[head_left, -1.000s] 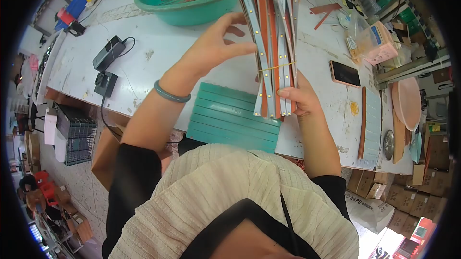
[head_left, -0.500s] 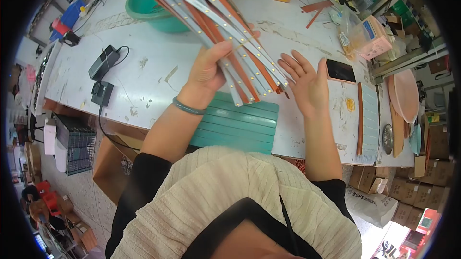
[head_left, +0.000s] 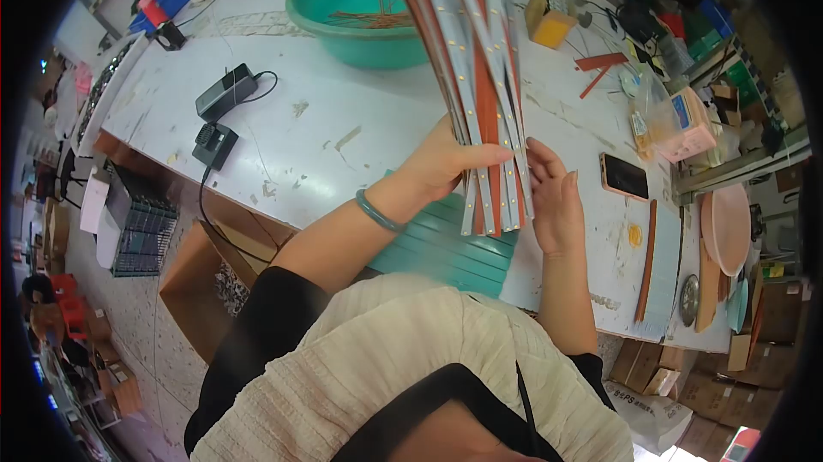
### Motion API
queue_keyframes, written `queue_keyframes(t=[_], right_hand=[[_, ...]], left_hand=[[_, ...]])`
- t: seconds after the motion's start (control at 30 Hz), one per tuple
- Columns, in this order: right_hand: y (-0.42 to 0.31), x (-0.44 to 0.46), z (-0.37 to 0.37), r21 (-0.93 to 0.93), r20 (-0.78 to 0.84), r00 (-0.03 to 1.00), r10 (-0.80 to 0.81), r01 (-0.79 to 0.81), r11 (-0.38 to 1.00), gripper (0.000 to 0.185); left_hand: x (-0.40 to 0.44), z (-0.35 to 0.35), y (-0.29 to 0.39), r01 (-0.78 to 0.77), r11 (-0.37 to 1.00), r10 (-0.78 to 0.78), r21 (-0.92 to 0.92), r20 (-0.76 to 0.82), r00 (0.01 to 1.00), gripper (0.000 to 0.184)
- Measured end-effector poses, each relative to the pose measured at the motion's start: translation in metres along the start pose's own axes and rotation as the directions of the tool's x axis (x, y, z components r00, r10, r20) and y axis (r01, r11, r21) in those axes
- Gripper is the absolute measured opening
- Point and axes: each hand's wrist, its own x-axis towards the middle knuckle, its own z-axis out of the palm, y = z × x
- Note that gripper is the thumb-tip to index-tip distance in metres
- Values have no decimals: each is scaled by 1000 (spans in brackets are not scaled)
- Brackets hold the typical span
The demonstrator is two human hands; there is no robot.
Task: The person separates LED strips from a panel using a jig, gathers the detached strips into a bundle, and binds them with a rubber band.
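A bundle of flat LED strips [head_left: 487, 119], white and reddish-brown with small yellow dots, stands nearly upright above the table. My left hand [head_left: 446, 162] is closed around its lower part, the thumb lying across the front; the other fingers are hidden behind. Just to the right, my right hand [head_left: 557, 205] is open with fingers a little curved, its fingertips close to the bundle's edge. Whether they touch it I cannot tell. Under the bundle's lower ends lies a ribbed green mat [head_left: 454, 248].
Behind the bundle stands a green basin [head_left: 360, 42] with thin brown pieces inside. Two black power adapters [head_left: 225, 93] lie left. On the right are a phone [head_left: 624, 177], a stack of strips [head_left: 658, 265] and a yellow rubber band [head_left: 634, 235]. An open cardboard box [head_left: 193, 291] sits below the table edge.
My left hand has brought the bundle right and down, turning it from a steep slant to nearly upright. My right hand is now closer to its edge. The camera view has shifted.
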Motion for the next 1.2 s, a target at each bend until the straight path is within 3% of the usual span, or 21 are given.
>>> queue_keyframes(t=[0.07, 0.13, 0.17, 0.23, 0.27, 0.37, 0.4, 0.5, 0.6, 0.7, 0.73, 0.83, 0.87, 0.97, 1.07, 1.2], right_hand=[[-9, -2, 3, -171, -50, 999, -9, 1, 985, 59], [3, -1, 1, -169, -25, 993, -117, 111, 979, 65], [7, 0, 2, -171, -15, 985, -173, 168, 971, 68], [11, 0, 14, -216, -95, 976, -197, 173, 961, 76], [13, 2, 18, -113, -207, 970, -126, 105, 988, 69], [5, 8, 4, 304, -229, 973, -16, 87, 949, 58], [5, 11, -1, 402, -254, 967, -32, 136, 905, 51], [-11, 19, -13, 483, -210, 977, -21, 123, 867, 52], [-13, 44, -28, 378, -266, 964, 8, 97, 921, 54], [-7, 82, -43, 325, -233, 970, 68, 12, 946, 50], [-11, 92, -40, 290, -189, 978, 91, -33, 956, 49], [-12, 130, -31, 214, -139, 979, 149, -117, 970, 43], [-11, 142, -28, 195, -128, 978, 166, -139, 971, 41], [3, 182, -18, 166, -183, 961, 206, -176, 970, 45], [12, 210, -8, 160, -218, 951, 221, -188, 969, 52], [26, 242, -2, 163, -228, 949, 219, -185, 969, 57]], left_hand=[[-1, 2, 0, 13, 996, -14, 92, 13, 1000, 65], [1, 11, 4, 29, 970, -48, 241, 71, 996, 77], [2, 19, 9, 48, 894, -79, 445, 51, 996, 80], [3, 34, 15, 67, 617, -106, 784, -2, 994, 85], [4, 39, 13, 12, 600, -104, 800, 63, 993, 99], [16, 42, 22, -179, 628, -132, 758, 330, 935, 104], [16, 36, 18, -152, 629, -159, 763, 317, 935, 109], [8, 27, 23, -325, 505, -38, 799, 397, 917, 107], [7, 10, 5, 106, 829, -204, 549, 121, 972, 92], [15, 7, -4, 440, 862, -493, 252, 214, 843, 84], [16, 3, -14, 386, 864, -458, 324, 186, 869, 76], [44, -24, -16, 342, 859, -413, 380, 121, 903, 77], [55, -39, -27, 224, 892, -192, 391, -120, 974, 77], [95, -87, -2, 177, 946, -84, 272, -319, 944, 74], [113, -124, 26, 199, 950, -88, 239, -405, 910, 71], [110, -167, 58, 41, 941, 150, 337, -520, 841, 69]])
